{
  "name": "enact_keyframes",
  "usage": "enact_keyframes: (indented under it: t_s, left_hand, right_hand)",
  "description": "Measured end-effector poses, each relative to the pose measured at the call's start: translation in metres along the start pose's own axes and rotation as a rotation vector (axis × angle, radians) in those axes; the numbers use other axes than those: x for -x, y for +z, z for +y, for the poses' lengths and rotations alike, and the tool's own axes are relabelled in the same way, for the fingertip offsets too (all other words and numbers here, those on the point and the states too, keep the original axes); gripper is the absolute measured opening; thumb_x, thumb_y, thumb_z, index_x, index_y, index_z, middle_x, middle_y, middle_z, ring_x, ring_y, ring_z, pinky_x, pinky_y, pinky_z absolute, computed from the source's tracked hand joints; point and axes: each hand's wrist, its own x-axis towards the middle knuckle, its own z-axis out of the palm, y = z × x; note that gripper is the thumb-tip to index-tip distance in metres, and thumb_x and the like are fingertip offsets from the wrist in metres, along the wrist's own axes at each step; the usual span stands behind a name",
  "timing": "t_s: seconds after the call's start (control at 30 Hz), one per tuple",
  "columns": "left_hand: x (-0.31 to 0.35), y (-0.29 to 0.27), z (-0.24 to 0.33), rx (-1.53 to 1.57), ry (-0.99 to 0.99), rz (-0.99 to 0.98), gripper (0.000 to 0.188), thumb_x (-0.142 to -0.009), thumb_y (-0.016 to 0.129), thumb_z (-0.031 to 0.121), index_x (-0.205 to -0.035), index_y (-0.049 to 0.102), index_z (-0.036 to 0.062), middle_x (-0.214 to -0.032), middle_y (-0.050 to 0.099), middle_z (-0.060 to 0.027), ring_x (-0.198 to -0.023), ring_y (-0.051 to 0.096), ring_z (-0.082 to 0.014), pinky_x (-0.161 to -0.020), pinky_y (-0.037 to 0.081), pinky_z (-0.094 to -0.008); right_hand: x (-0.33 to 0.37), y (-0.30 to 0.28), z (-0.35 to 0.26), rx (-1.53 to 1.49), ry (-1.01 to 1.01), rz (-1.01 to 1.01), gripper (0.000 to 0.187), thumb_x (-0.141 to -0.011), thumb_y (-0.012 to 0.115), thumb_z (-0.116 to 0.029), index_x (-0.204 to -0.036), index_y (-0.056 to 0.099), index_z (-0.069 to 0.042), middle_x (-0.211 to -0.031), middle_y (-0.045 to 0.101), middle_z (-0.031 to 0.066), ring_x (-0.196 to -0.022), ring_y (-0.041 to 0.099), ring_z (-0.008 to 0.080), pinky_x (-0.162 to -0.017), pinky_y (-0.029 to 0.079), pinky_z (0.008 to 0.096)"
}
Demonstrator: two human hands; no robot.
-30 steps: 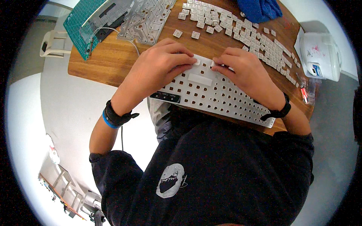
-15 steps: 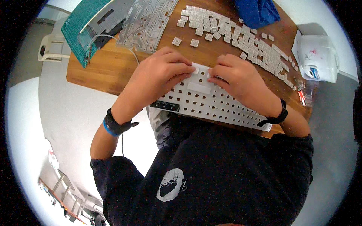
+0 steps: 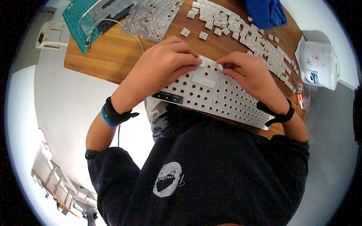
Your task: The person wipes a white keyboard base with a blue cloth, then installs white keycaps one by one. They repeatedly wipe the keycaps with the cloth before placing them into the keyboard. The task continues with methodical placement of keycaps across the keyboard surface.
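Observation:
A white keyboard frame (image 3: 217,101) with rows of square holes lies tilted at the table's near edge. On it sit a long white spacebar (image 3: 204,81) and a black indicator strip (image 3: 167,98). My right hand (image 3: 252,73) pinches a small white keycap (image 3: 220,67) between thumb and fingers, just over the frame's far edge. My left hand (image 3: 166,62) is closed, thumb and fingertips together at a small white keycap (image 3: 202,63) at that same edge. The left palm and fingers cover the frame's far left corner.
Many loose white keycaps (image 3: 260,47) spread over the wooden table (image 3: 98,56). Behind my left hand lie a clear circuit sheet (image 3: 152,19), a cable (image 3: 130,32) and a green cutting mat (image 3: 77,28). A blue cloth (image 3: 267,13), white container (image 3: 318,62) and red tool (image 3: 300,101) are right.
My right hand has shifted slightly right of my left, and the keycap in its fingers now shows. The whole view has shifted a little; my left hand stays at the frame's edge.

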Motion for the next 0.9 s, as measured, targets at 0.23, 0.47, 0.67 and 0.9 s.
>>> enact_keyframes:
  t_s: [0.23,0.47,0.67,0.9]
  left_hand:
    - [0.001,0.003,-0.001,-0.027,0.012,0.027,0.02,-0.091,0.081,0.013,-0.111,0.082,0.0087,-0.109,0.077,-0.0076,-0.105,0.071,-0.0319,-0.091,0.06,-0.0427]
    - [0.001,0.005,0.0,-0.053,0.005,0.024,0.02,-0.091,0.082,0.013,-0.111,0.082,0.0084,-0.11,0.077,-0.0077,-0.107,0.072,-0.0315,-0.092,0.06,-0.0429]
    - [0.001,0.005,0.001,-0.058,0.011,0.034,0.018,-0.091,0.081,0.014,-0.108,0.082,0.0073,-0.11,0.077,-0.008,-0.106,0.072,-0.031,-0.092,0.061,-0.0425]
    - [0.003,0.006,0.002,-0.057,0.008,0.036,0.018,-0.092,0.08,0.015,-0.108,0.082,0.0066,-0.11,0.077,-0.0087,-0.106,0.073,-0.0318,-0.091,0.06,-0.043]
  right_hand:
    - [-0.001,0.001,0.005,-0.074,-0.002,-0.017,0.022,-0.096,0.079,-0.01,-0.116,0.072,-0.003,-0.107,0.073,0.0153,-0.096,0.075,0.0329,-0.083,0.06,0.0418]
    - [0.0,0.006,-0.011,0.2,-0.109,0.0,0.02,-0.098,0.077,-0.019,-0.105,0.068,-0.003,-0.099,0.065,0.0159,-0.093,0.07,0.0374,-0.081,0.059,0.0483]
    - [-0.002,0.012,-0.019,0.344,-0.193,0.054,0.019,-0.096,0.079,-0.014,-0.103,0.068,-0.001,-0.097,0.062,0.0144,-0.086,0.067,0.0362,-0.074,0.057,0.0455]
    - [-0.003,0.01,-0.024,0.392,-0.155,-0.05,0.019,-0.1,0.07,-0.016,-0.101,0.062,0.001,-0.1,0.061,0.0188,-0.099,0.067,0.0401,-0.087,0.057,0.0495]
